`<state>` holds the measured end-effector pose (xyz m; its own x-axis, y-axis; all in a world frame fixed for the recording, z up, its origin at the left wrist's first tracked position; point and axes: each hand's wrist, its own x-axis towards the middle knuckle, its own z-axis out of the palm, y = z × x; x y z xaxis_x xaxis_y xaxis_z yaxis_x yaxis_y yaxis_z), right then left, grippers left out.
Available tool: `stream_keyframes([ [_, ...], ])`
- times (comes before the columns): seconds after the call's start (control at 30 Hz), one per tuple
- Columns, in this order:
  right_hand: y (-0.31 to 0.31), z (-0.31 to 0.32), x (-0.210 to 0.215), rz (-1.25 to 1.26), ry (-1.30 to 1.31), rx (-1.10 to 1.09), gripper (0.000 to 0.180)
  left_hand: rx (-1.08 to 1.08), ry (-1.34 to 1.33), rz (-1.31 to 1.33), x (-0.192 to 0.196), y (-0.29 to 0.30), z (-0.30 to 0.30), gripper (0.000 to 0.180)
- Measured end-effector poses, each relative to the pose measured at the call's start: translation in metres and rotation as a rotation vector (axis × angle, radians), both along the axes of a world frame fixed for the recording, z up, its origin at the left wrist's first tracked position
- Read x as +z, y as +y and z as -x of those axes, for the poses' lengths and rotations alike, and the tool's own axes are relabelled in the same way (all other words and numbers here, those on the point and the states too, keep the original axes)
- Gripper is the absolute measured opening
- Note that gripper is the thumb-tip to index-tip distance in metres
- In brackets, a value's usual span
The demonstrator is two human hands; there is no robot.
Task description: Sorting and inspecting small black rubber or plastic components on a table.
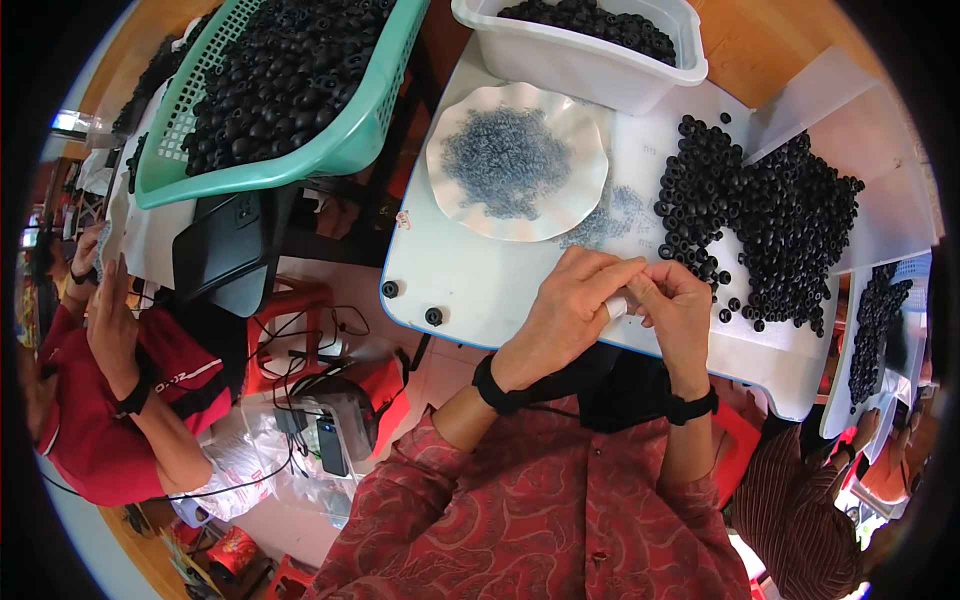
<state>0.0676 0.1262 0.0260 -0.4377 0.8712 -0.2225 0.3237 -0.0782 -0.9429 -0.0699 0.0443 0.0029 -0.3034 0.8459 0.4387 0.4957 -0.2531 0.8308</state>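
My left hand [572, 308] and my right hand [682, 318] meet above the front edge of the white table [480, 290]. Both are closed, thumbs and fingertips pinched together. What they pinch is hidden by the fingers. A small white piece [617, 306] shows between them; I cannot tell whether it is wrapped round a finger or held. Just beyond lie small clear bluish rings [605, 220], with more heaped on a scalloped white plate [450, 200]. Close to my right hand spreads a pile of black ring-shaped parts [790, 230]. Two black parts [433, 316] sit apart at the table's left corner.
A white tub [640, 95] of black parts stands at the back. At the far left is a green basket [375, 130] full of them. A translucent sheet [850, 130] rises behind the pile. Co-workers sit on both sides, one in a red shirt [130, 400].
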Motion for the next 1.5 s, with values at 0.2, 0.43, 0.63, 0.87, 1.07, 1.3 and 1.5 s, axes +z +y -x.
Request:
stream_keyframes([
  [0.2, -0.009, -0.005, -0.001, -0.057, 0.045, 0.044, 0.013, 0.025, -0.028, -0.013, -0.008, -0.001, 0.001, 0.042],
  [0.43, -0.022, -0.015, -0.002, -0.043, 0.204, 0.002, 0.014, -0.183, -0.586, 0.075, 0.001, -0.011, 0.004, 0.038],
  [0.63, -0.039, -0.017, 0.011, -0.026, 0.256, 0.033, 0.015, -0.264, -0.756, 0.081, 0.0, -0.018, 0.002, 0.038],
  [0.87, -0.045, -0.02, 0.017, -0.029, 0.296, -0.008, 0.012, -0.265, -0.742, 0.126, 0.011, -0.023, -0.004, 0.036],
  [1.07, -0.041, -0.037, 0.019, 0.196, 0.493, 0.074, 0.008, -0.4, -0.906, 0.157, 0.02, -0.029, -0.004, 0.029],
  [1.3, -0.045, -0.042, 0.025, 0.287, 0.484, 0.051, 0.011, -0.412, -0.912, 0.202, 0.038, -0.023, -0.003, 0.022],
  [1.5, -0.055, -0.053, 0.025, 0.192, 0.346, -0.028, 0.011, -0.164, -0.939, 0.166, 0.076, 0.029, 0.017, 0.024],
])
